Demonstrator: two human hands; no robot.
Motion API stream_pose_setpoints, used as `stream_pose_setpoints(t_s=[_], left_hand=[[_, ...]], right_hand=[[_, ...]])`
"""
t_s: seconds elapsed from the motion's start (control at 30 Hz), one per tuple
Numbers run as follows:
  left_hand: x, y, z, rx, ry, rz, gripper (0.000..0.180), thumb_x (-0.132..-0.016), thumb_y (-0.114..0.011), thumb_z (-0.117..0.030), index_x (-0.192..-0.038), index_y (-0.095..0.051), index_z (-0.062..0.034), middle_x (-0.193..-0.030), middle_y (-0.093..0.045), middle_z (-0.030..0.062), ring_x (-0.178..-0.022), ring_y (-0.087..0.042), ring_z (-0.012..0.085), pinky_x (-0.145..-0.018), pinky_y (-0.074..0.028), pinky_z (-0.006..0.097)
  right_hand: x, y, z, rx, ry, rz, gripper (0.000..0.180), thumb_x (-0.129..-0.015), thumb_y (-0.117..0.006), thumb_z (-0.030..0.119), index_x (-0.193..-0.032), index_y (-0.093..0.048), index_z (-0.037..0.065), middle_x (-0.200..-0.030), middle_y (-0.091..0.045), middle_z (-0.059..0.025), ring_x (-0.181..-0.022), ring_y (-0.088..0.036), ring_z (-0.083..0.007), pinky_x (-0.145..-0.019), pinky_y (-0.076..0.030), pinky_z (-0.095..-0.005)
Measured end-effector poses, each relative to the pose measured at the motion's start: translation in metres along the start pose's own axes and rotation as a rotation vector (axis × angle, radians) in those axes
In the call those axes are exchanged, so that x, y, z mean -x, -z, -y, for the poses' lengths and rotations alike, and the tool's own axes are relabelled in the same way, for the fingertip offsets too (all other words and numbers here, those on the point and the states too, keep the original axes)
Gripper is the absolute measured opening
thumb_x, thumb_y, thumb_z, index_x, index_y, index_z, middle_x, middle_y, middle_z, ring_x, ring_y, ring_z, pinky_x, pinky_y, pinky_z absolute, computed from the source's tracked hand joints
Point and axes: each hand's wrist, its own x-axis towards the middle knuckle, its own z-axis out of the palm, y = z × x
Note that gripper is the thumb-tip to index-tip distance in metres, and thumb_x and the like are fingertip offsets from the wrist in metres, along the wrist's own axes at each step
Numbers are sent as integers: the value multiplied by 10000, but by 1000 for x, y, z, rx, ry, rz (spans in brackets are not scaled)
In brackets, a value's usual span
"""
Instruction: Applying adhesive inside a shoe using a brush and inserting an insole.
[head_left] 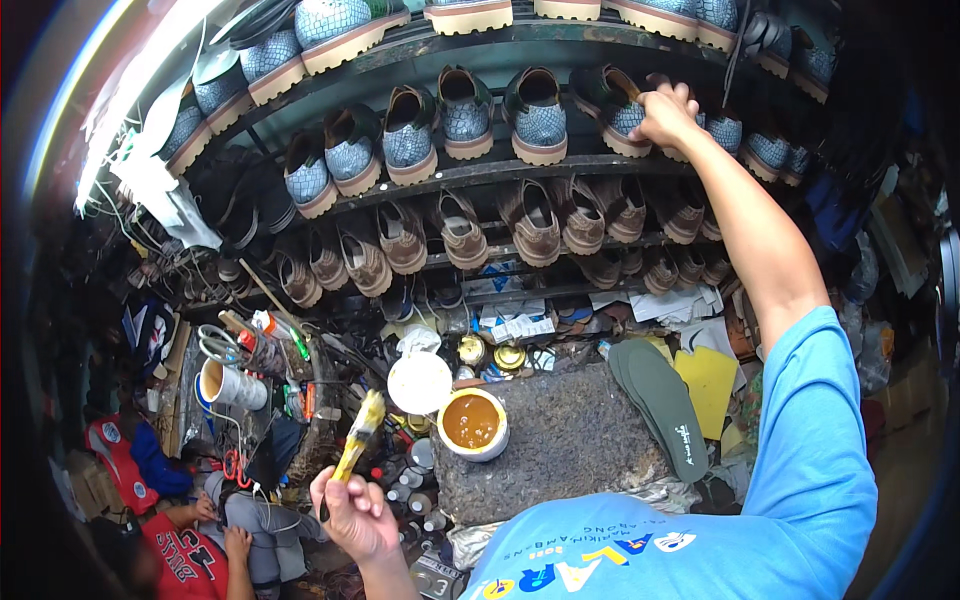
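My left hand [358, 512] is closed around the handle of a brush [358, 440], its bristles pointing up and coated in yellowish glue. To the right of the brush, a tub of amber-brown glue [472, 420] stands on a dark, crusted work block [560, 430]. Stretched up to the upper shelves, my right hand [668, 115] grips a shoe [622, 118] with a blue scale-patterned heel and a tan sole at its collar. This shoe sits in a row of similar ones; part of it is hidden by my fingers.
Brown shoes [535, 225] line the shelf below. A dark green insole pair [655, 400] lies at the block's right, beside yellow sheets [705, 385]. A white lid [420, 382] rests behind the tub. Bottles and tools crowd the left, where another person in a red shirt [185, 555] sits.
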Motion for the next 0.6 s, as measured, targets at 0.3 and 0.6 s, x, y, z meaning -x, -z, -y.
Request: stream_pose_setpoints(t_s=[0.3, 0.6], left_hand=[[1, -40, 0, -448, -156, 148, 116, -976, -676, -51, -1072, -641, 5, -787, -643, 81, -550, -577, 109, -477, -468, 230], [-35, -73, 67, -1236, -474, 663, 133, -920, -800, -73, -910, -704, 18, -710, -726, 80, -601, -631, 54, -558, -496, 242]], right_hand=[[207, 67, 9, -491, 831, -210, 545, -729, -892, 480, -1034, -731, 59, -851, -613, -46, -843, -601, -255, -907, -360, -427], [409, -27, 42, -848, 849, 137, 300, -747, -867, 315, -839, -635, 148, -802, -528, 13, -827, -580, -183, -872, -331, -452]])
